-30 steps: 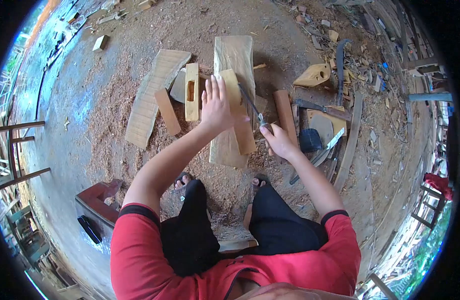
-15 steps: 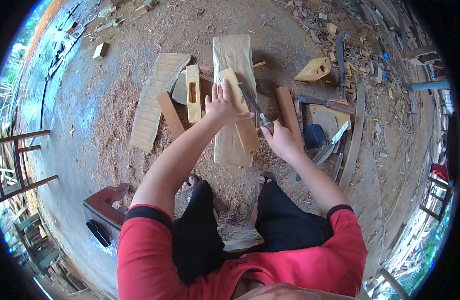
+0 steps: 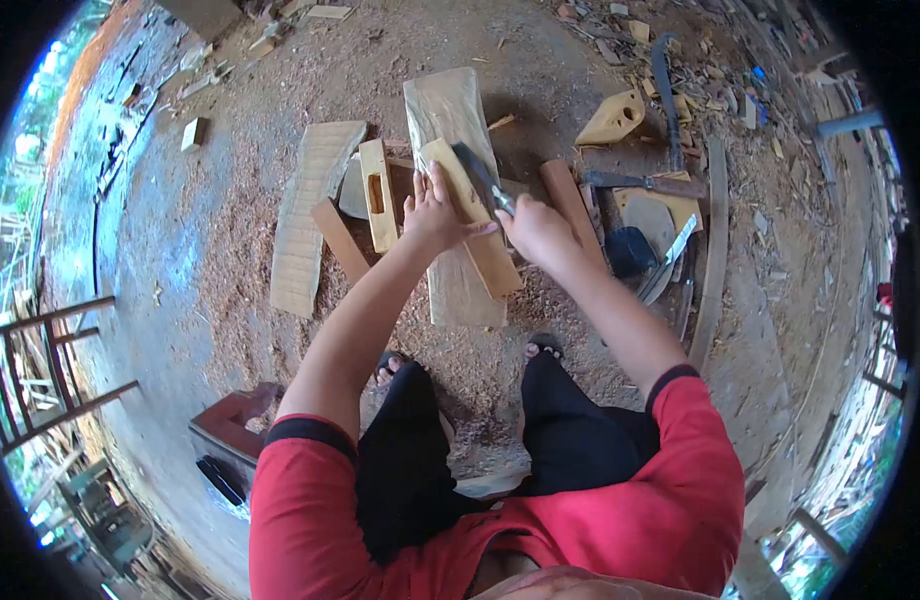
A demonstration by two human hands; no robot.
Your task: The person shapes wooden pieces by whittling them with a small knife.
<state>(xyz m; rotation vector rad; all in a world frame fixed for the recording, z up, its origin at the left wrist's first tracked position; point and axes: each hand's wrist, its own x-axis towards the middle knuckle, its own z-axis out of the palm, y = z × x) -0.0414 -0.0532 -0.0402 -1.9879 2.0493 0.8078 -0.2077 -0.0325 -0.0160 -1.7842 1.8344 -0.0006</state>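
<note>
My left hand bears on a pale wooden block, fingers along its left side and thumb stretched across it. Beneath that block lies a wider wooden board. In my right hand is a knife, closed round its handle; the dark, slightly blurred blade points up and left, close over the block's right edge. Just left of my left hand rests a wooden block with a rectangular slot. A reddish-brown wooden strip lies right of my right hand.
A wavy-grained board and a brown wooden strip lie to the left. On the right are a pale carved wooden piece, a curved long blade and a dark mallet-like head. Shavings cover the ground.
My right hand has moved up and left with the knife, bringing the blade nearer the block's upper part. My left hand stays on the block. The camera view has shifted slightly.
</note>
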